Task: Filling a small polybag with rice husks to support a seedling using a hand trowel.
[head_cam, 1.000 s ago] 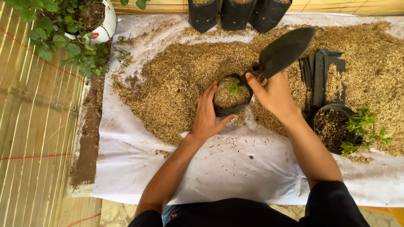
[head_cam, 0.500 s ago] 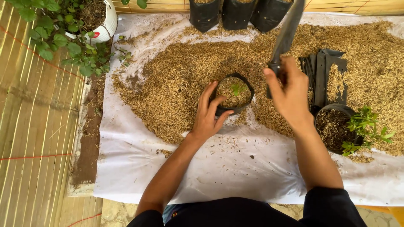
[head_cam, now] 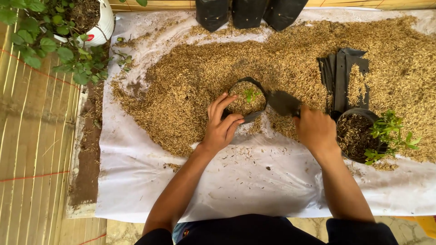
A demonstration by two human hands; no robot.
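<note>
On the white plastic sheet (head_cam: 150, 181), amid the spread of tan rice husks (head_cam: 190, 86), my left hand (head_cam: 222, 124) curls open-fingered around the small black plastic grow bag (head_cam: 240, 86) holding a green seedling (head_cam: 249, 94). My right hand (head_cam: 315, 129) grips a dark metal trowel (head_cam: 284, 102), blade tilted at the bag's rim.

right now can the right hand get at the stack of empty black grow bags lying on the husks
Probably yes. The right hand, gripping the trowel, sits just beside the stack of flat black grow bags, with only loose rice husk between them. It would need to free the trowel first.
</note>
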